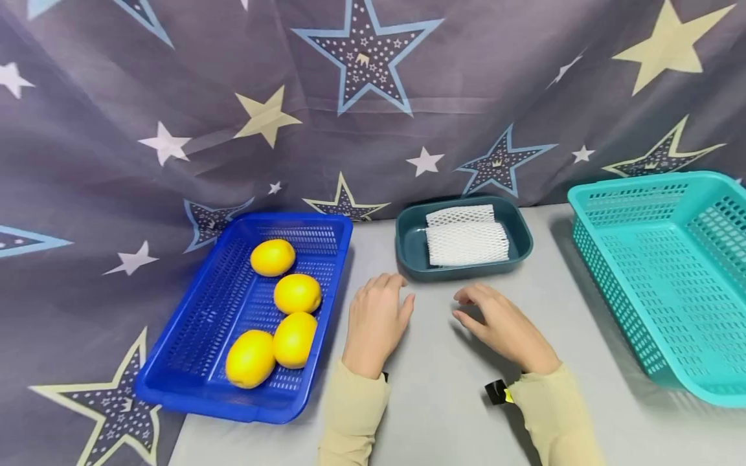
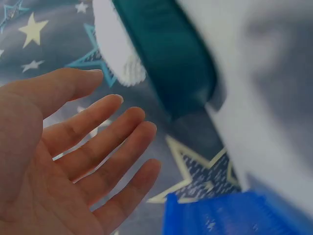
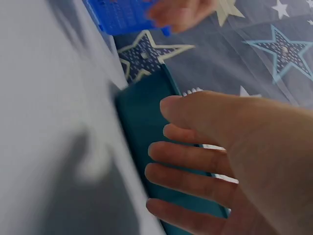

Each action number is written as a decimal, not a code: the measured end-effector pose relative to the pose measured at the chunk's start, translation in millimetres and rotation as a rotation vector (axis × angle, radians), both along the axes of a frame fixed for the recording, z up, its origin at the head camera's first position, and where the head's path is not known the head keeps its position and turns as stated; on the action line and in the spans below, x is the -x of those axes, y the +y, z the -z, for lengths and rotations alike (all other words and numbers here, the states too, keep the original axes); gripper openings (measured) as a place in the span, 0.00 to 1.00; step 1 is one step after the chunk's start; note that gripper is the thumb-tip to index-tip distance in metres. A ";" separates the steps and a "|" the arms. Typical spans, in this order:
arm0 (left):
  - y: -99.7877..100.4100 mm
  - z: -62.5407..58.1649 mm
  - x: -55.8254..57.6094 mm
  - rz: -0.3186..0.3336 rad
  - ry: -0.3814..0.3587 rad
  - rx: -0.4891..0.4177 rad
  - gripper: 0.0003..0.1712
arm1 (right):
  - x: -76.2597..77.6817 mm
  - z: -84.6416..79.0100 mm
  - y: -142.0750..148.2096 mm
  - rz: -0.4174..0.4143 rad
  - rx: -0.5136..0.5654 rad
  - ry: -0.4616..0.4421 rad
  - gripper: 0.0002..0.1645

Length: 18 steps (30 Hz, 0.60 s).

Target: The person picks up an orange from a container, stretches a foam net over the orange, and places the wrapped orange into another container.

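My left hand (image 1: pixel 375 320) hovers over the table between the blue basket and the dark teal tray, its fingers loosely extended and holding nothing. To its right, my right hand (image 1: pixel 506 327) is held in front of the tray, fingers slightly bent, also with nothing in it. White foam net sleeves (image 1: pixel 468 243) lie inside the dark teal tray (image 1: pixel 466 273). Several yellow lemons (image 1: pixel 250 359) sit in the blue basket (image 1: pixel 233 411), mostly toward its right side. In the left wrist view the fingers (image 2: pixel 105 156) are spread apart near the tray.
A turquoise basket (image 1: pixel 612 304) stands on the right, with nothing seen inside its visible part. Behind everything hangs a grey curtain (image 1: pixel 466 65) with stars, meeting the back of the light grey table (image 1: pixel 434 401).
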<state>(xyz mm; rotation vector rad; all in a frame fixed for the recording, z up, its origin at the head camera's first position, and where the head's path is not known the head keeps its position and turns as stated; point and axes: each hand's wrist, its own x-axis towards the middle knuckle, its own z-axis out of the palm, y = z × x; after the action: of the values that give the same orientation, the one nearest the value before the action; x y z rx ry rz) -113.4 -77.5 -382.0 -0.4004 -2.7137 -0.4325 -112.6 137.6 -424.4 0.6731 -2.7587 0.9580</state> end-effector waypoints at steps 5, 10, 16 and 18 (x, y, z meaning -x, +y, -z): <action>-6.0 -27.7 5.7 -0.032 0.036 0.061 0.11 | 4.7 -1.5 -15.3 -0.065 0.048 0.003 0.13; -10.7 -51.7 11.4 -0.028 0.079 0.103 0.11 | 9.9 -8.7 -37.6 -0.125 0.131 -0.026 0.13; -21.3 -73.2 17.0 -0.005 0.077 0.156 0.11 | 9.3 -13.1 -69.3 -0.158 0.247 -0.088 0.13; -26.6 -78.6 20.7 0.002 0.072 0.176 0.11 | 7.9 -13.2 -81.0 -0.187 0.305 -0.130 0.13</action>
<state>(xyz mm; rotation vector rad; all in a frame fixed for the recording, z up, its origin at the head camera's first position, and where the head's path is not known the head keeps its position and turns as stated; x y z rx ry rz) -134.2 -104.1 -303.4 -0.4573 -2.6902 -0.1760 -120.5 56.6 -411.2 0.8521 -2.6029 1.4725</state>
